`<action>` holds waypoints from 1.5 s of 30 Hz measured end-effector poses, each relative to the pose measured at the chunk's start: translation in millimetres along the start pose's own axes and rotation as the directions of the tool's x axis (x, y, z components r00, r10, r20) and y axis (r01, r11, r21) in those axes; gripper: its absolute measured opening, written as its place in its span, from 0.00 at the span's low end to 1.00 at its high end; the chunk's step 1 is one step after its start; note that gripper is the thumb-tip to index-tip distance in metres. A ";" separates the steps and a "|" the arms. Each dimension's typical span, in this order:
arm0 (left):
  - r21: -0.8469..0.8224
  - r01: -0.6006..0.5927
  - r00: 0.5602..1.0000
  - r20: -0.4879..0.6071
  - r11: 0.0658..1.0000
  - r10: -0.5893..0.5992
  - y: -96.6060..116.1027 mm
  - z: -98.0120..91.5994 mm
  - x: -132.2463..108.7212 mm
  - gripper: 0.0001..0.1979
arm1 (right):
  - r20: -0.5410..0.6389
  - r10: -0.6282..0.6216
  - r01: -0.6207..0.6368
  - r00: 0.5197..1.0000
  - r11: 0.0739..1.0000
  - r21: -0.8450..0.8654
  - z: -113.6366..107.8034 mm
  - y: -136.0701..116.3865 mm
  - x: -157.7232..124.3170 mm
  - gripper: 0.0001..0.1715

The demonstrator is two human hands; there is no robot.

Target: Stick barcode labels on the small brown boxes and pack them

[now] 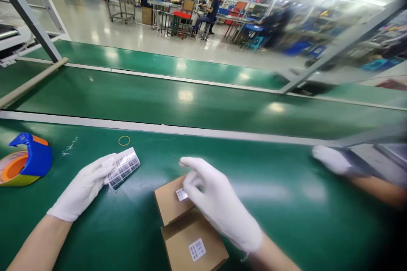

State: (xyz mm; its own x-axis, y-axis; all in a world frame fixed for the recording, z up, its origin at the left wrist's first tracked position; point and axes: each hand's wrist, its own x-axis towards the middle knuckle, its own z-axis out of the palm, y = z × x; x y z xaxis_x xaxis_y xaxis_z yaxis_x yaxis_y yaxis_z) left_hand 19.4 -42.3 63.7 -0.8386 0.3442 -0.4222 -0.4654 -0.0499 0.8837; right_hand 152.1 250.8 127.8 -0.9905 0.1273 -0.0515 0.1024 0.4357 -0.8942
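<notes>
My left hand [85, 184], in a white glove, grips a strip of printed labels [124, 167] between thumb and fingers, above the green bench. Two brown cardboard boxes [187, 243] lie one behind the other near the front. Each carries a white printed label [197, 249] on top. Over the right side of the farther box [168, 203] is my right hand [219, 201], also gloved, its thumb and forefinger curved with a gap between them. It partly covers that box and its label, and I see nothing held in it.
A blue and orange tape dispenser [38, 159] stands at the left. A yellow rubber band [124, 140] lies behind the labels. At right, another person's gloved hand [332, 159] is by a blurred grey object. A white rail [190, 130] separates the bench from a green belt [152, 97].
</notes>
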 end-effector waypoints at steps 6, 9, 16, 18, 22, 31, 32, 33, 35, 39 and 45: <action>-0.064 0.084 0.994 -0.060 0.994 -0.088 -7.5 -16.5 5.2 0.29 | -0.020 -0.003 0.002 1.000 0.999 -0.043 3.4 4.1 -2.6 0.25; -0.062 0.106 0.991 -0.073 0.992 -0.111 -12.1 -20.3 7.3 0.30 | -0.026 -0.003 0.002 1.000 0.999 -0.043 3.7 4.1 -3.5 0.25; -0.067 0.107 0.992 -0.061 0.992 -0.111 -7.9 -16.5 7.0 0.31 | -0.024 -0.014 0.011 1.000 0.994 -0.108 3.1 3.0 -3.8 0.27; -0.059 0.107 0.993 -0.043 0.992 -0.110 -7.3 -16.1 6.3 0.31 | -0.017 -0.039 0.036 0.999 0.985 -0.171 6.8 -0.2 -5.0 0.29; 0.008 0.077 0.997 -0.009 0.997 -0.077 -7.9 -15.7 4.3 0.31 | 0.020 -0.136 0.135 0.990 0.925 -0.356 16.3 -6.1 -6.0 0.40; 0.708 -0.077 0.922 -0.218 0.702 0.320 6.3 -26.7 -3.7 0.37 | -0.210 -0.098 0.046 0.973 0.971 -0.236 -15.0 42.6 9.7 0.38; 0.794 -0.120 0.873 -0.201 0.596 0.444 8.4 -21.9 -10.7 0.36 | -0.224 -0.110 0.080 0.968 0.987 -0.142 -14.6 47.8 12.4 0.36; 0.861 -0.178 0.812 -0.145 0.477 0.565 8.3 -13.5 -20.5 0.34 | -0.217 -0.106 0.103 0.970 0.994 -0.023 -12.4 51.8 15.2 0.35; 0.904 -0.343 0.693 0.059 0.257 0.718 -0.7 14.5 -47.1 0.30 | -0.135 -0.070 0.101 0.988 0.967 0.236 -4.4 56.7 20.3 0.35; 0.580 -0.799 0.408 0.718 -0.159 0.564 -45.8 95.9 -103.2 0.29 | -0.012 -0.077 0.073 0.997 0.880 0.470 10.4 60.9 23.2 0.39; 0.622 -0.721 0.507 0.774 -0.307 0.378 -64.2 119.5 -121.4 0.23 | 0.024 -0.074 0.060 0.997 0.923 0.381 6.7 62.9 5.5 0.38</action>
State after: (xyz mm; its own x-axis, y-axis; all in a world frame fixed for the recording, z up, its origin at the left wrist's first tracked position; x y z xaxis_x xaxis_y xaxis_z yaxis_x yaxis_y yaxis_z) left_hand 184.9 31.1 82.4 -0.3821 0.8817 0.2768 0.9231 0.3503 0.1585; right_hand 152.4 273.0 68.3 -0.9973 0.0733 0.0045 0.0006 0.0707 -0.9975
